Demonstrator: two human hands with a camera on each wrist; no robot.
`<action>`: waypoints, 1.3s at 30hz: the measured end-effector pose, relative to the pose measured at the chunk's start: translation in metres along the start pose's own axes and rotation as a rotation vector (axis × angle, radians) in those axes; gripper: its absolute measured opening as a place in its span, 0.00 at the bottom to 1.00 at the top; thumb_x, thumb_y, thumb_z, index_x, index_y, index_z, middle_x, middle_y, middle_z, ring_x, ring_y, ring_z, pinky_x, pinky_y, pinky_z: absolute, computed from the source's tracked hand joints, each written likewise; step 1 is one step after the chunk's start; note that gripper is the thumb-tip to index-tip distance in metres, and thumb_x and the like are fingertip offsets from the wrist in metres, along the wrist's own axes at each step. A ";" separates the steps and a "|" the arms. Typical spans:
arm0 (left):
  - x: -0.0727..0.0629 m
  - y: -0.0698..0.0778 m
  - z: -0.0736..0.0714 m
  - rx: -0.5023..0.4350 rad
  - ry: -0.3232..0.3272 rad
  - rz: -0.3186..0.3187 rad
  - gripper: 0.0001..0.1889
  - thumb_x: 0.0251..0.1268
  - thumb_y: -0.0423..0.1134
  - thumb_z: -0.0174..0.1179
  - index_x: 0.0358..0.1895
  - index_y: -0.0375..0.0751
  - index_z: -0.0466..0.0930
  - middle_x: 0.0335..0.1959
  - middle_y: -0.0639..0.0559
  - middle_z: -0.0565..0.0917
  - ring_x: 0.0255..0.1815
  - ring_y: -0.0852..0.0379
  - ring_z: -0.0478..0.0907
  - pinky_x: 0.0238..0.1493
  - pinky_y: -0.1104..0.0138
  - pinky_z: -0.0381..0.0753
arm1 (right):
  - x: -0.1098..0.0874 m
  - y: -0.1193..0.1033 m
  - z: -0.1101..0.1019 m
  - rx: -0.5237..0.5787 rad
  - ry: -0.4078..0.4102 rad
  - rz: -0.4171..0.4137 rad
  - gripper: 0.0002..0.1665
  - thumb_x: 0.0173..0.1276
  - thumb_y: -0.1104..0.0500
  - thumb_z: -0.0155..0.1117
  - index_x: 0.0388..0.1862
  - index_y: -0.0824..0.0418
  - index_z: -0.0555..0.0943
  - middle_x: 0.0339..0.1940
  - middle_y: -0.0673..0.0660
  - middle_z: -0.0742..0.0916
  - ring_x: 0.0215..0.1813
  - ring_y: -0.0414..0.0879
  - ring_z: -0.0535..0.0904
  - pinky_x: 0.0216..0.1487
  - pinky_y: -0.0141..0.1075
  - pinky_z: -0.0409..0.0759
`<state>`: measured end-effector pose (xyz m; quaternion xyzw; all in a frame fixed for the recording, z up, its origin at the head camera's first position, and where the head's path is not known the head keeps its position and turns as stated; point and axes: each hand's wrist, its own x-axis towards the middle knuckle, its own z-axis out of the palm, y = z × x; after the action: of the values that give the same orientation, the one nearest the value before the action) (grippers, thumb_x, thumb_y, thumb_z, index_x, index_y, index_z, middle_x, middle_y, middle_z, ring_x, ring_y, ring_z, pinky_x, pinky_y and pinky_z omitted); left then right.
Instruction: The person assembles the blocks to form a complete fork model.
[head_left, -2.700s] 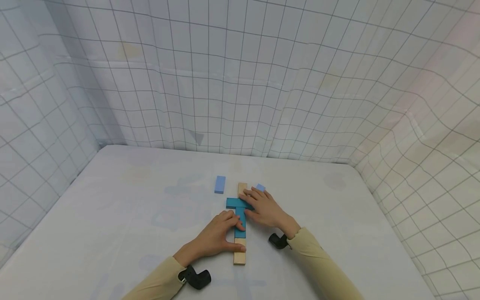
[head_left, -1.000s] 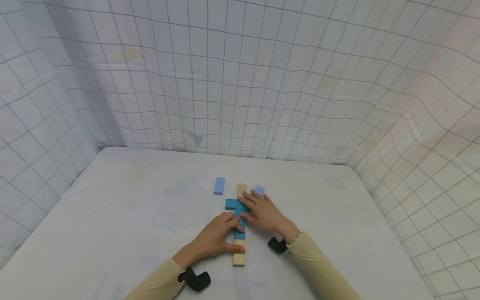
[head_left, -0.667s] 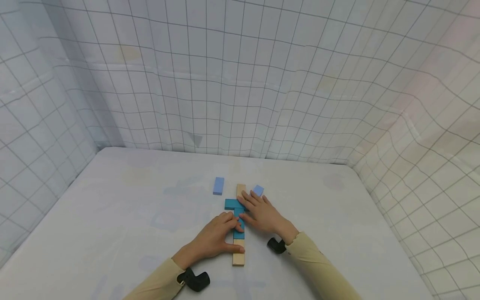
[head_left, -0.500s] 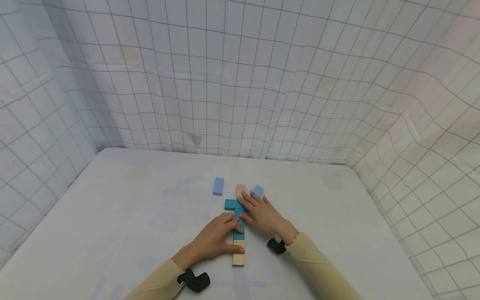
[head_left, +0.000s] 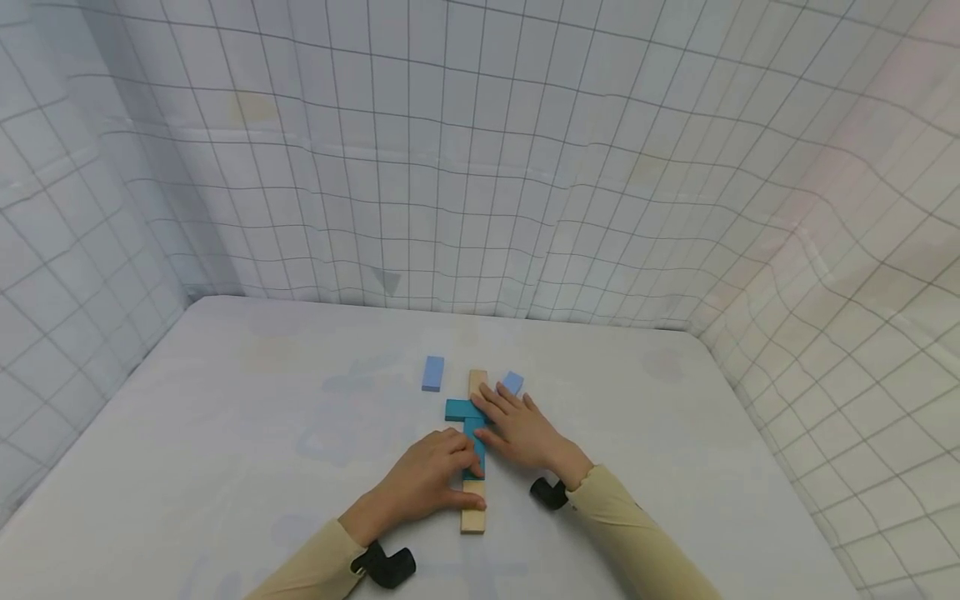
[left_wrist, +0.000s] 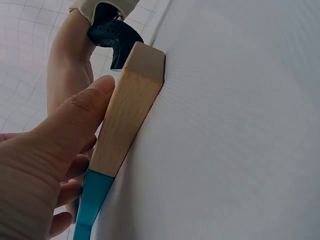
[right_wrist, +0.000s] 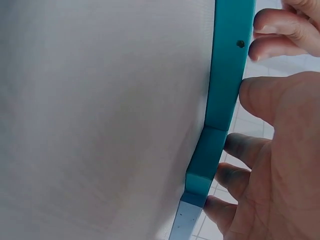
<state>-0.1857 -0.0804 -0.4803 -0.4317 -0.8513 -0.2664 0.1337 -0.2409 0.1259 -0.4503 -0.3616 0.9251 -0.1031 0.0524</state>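
Flat blocks lie in a row with one crosspiece. A bare wood block (head_left: 477, 381) is farthest, then a teal block (head_left: 461, 410) set crosswise, a lengthwise teal block (head_left: 473, 428) and a near wood block (head_left: 472, 522). My left hand (head_left: 427, 477) rests along the row's near part. Its thumb (left_wrist: 95, 95) touches the near wood block, and its bent fingers lie on the lengthwise teal block. My right hand (head_left: 525, 432) lies with fingers spread over the crosspiece, covering its right end. In the right wrist view, its thumb (right_wrist: 257, 95) touches a teal block.
Two light blue blocks lie apart from the row: one (head_left: 432, 373) at its left, another (head_left: 512, 382) just beyond my right fingertips. The table (head_left: 225, 417) is covered in white cloth. Grid-patterned curtains (head_left: 465, 167) hang around the back and sides.
My right thumb has moved left onto the lengthwise teal block. My left fingers have slid slightly nearer to the left thumb. The blocks look unmoved.
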 end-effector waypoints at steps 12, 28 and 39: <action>0.014 -0.009 -0.005 0.007 0.070 0.025 0.07 0.58 0.50 0.67 0.33 0.54 0.82 0.35 0.64 0.76 0.40 0.66 0.72 0.44 0.67 0.73 | 0.000 0.005 0.003 -0.018 -0.007 0.020 0.35 0.77 0.44 0.44 0.76 0.56 0.55 0.76 0.55 0.57 0.75 0.54 0.46 0.64 0.61 0.52; 0.022 -0.057 -0.028 0.135 0.167 -0.373 0.16 0.65 0.32 0.60 0.55 0.33 0.77 0.54 0.38 0.76 0.56 0.42 0.72 0.55 0.51 0.71 | 0.001 0.004 0.004 0.008 0.002 0.015 0.35 0.76 0.43 0.46 0.76 0.56 0.56 0.76 0.56 0.57 0.75 0.53 0.46 0.65 0.60 0.53; 0.013 -0.064 -0.026 0.122 0.024 -0.434 0.21 0.66 0.30 0.53 0.62 0.30 0.71 0.63 0.36 0.70 0.64 0.40 0.65 0.60 0.48 0.64 | 0.001 0.006 0.003 -0.009 0.003 0.010 0.35 0.76 0.43 0.45 0.76 0.55 0.56 0.75 0.56 0.58 0.75 0.54 0.46 0.64 0.59 0.55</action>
<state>-0.2451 -0.1180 -0.4744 -0.2263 -0.9371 -0.2422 0.1091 -0.2447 0.1291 -0.4550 -0.3573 0.9274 -0.0989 0.0499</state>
